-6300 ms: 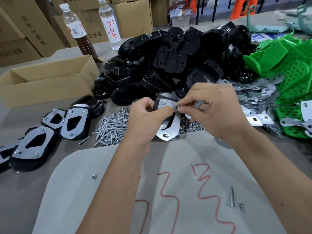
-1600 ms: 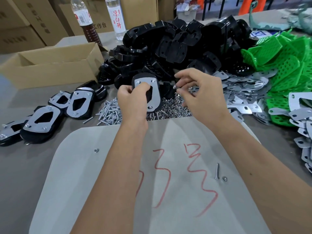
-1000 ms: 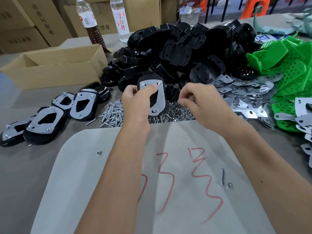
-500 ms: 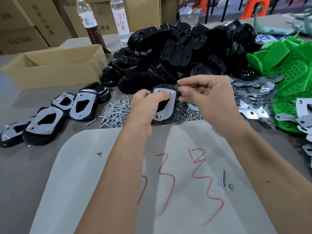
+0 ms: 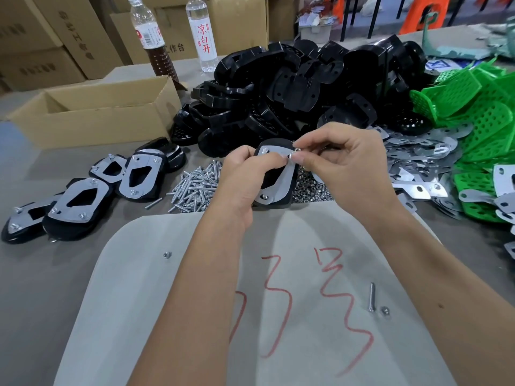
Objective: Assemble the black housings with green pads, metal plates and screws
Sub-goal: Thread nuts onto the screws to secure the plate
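Observation:
My left hand (image 5: 245,176) grips a black housing (image 5: 281,200) with a metal plate (image 5: 280,183) on its face, held above the table's middle. My right hand (image 5: 342,165) pinches a small nut (image 5: 296,149) at the plate's upper right corner. Piles of screws (image 5: 195,185) and nuts (image 5: 309,188) lie just below the hands. Behind are a heap of black housings (image 5: 301,87), loose metal plates (image 5: 418,160) and green pads (image 5: 479,112) at the right.
Several finished assemblies (image 5: 80,199) lie at the left. An open cardboard box (image 5: 97,115) and two bottles (image 5: 202,32) stand at the back left. A grey sheet (image 5: 250,316) with red marks carries a loose screw (image 5: 372,296) and nuts.
My right hand picked a nut from the pile and brought it up to the plate's upper corner. My left hand lowered and tilted the housing slightly toward the right hand.

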`<control>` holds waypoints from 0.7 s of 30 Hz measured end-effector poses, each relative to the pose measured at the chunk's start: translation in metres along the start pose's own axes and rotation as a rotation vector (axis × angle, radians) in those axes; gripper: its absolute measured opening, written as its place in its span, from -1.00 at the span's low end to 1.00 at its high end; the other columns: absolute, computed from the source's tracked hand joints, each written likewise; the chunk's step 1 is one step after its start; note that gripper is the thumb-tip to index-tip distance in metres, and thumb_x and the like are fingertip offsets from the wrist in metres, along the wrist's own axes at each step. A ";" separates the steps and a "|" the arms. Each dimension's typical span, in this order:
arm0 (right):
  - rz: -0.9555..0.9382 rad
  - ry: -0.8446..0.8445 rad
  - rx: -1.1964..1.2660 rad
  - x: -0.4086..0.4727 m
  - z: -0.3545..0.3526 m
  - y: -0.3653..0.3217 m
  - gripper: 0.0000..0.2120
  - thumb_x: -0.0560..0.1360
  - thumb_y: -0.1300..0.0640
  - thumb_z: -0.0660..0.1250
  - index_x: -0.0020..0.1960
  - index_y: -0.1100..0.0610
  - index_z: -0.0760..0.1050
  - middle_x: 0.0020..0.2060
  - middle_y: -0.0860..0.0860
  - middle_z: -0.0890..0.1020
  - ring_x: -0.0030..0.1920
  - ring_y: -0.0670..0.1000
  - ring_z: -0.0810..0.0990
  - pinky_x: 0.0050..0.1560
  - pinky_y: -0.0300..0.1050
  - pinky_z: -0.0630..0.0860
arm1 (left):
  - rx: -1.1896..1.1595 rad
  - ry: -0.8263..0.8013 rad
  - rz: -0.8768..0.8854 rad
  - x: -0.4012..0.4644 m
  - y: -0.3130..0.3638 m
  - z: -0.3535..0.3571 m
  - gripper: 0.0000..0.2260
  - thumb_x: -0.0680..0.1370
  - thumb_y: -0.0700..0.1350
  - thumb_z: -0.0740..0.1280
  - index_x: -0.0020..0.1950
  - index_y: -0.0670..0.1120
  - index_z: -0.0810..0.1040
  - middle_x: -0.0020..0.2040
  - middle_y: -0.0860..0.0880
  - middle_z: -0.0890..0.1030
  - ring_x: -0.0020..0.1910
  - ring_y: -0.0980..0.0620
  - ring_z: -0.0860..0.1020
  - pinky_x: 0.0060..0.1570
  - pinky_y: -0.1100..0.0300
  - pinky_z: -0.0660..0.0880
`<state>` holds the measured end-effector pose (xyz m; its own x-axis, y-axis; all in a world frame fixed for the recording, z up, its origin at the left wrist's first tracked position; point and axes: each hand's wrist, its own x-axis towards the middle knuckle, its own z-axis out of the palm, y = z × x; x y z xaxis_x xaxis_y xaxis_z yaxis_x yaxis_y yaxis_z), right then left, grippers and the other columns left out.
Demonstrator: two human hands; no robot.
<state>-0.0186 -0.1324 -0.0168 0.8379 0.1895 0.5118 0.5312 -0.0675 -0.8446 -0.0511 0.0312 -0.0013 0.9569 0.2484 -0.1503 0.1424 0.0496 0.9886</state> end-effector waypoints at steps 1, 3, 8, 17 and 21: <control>-0.027 -0.007 -0.020 0.000 0.001 0.000 -0.90 0.46 0.27 0.59 -0.04 0.16 0.72 -0.16 0.04 0.69 -0.14 0.11 0.68 -0.09 -0.05 0.64 | -0.003 -0.008 0.006 0.000 0.000 0.000 -0.72 0.28 -0.05 0.52 -0.21 -0.01 0.43 -0.29 0.01 0.56 -0.29 -0.04 0.55 -0.23 0.09 0.50; -0.057 -0.018 -0.046 0.000 0.002 0.000 -0.90 0.46 0.26 0.59 -0.04 0.17 0.73 -0.14 0.04 0.66 -0.13 0.12 0.65 -0.10 -0.04 0.62 | -0.013 -0.012 0.019 0.001 -0.001 -0.001 -0.73 0.37 -0.11 0.54 -0.23 -0.01 0.42 -0.33 0.04 0.56 -0.38 0.03 0.56 -0.39 0.21 0.47; -0.040 -0.032 -0.025 0.001 0.002 0.001 -0.88 0.46 0.30 0.59 -0.02 0.20 0.72 -0.13 0.07 0.66 -0.15 0.02 0.63 -0.08 -0.21 0.57 | -0.027 -0.013 0.037 0.000 -0.001 -0.002 -0.78 0.44 -0.18 0.50 -0.09 -0.06 0.46 -0.22 -0.06 0.55 -0.24 -0.06 0.55 -0.18 0.00 0.50; -0.068 -0.072 -0.149 0.002 0.002 -0.003 -0.87 0.47 0.34 0.56 -0.03 0.17 0.73 -0.14 0.05 0.63 -0.16 0.03 0.61 -0.13 -0.12 0.59 | -0.012 0.018 0.115 0.001 -0.002 -0.002 -0.73 0.45 -0.23 0.52 -0.13 -0.07 0.42 -0.24 -0.04 0.52 -0.29 0.01 0.55 -0.36 0.15 0.47; -0.064 -0.079 -0.187 0.003 0.001 -0.004 -0.86 0.46 0.33 0.57 -0.04 0.15 0.74 -0.15 0.03 0.64 -0.18 0.02 0.61 -0.14 -0.11 0.59 | -0.006 0.039 0.151 0.000 -0.002 -0.001 -0.73 0.44 -0.27 0.52 -0.11 -0.10 0.43 -0.28 -0.04 0.51 -0.35 0.02 0.53 -0.42 0.22 0.48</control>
<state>-0.0184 -0.1310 -0.0122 0.7930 0.2746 0.5439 0.6035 -0.2319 -0.7629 -0.0515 0.0318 -0.0032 0.9567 0.2911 -0.0003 -0.0040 0.0142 0.9999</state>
